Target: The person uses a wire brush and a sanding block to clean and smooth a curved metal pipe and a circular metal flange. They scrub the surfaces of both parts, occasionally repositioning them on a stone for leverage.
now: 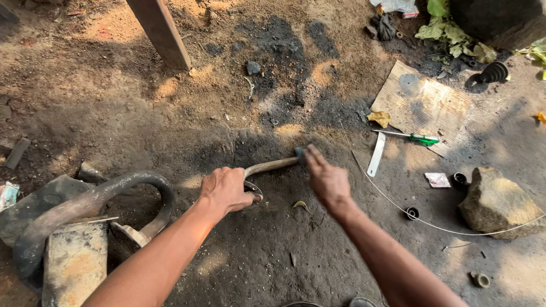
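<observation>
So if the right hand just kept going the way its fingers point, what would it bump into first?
The right hand points up and left; its fingertips already touch the dark end of the curved metal bar. Beyond that lies bare, soot-stained dirt ground, though depth is unclear.

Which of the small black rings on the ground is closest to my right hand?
The ring lying against the thin wire, just right of your right hand. The other one sits farther off, beside the big stone.

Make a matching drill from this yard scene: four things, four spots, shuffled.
Things:
1. left hand
2. right hand
3. screwdriver
4. rock

Spots:
A. on the dirt at far right
B. at the bar's far end
C. on the cardboard sheet
D. gripping the near end of the curved metal bar

Pairs: 1-D, 2-B, 3-C, 4-A
</observation>
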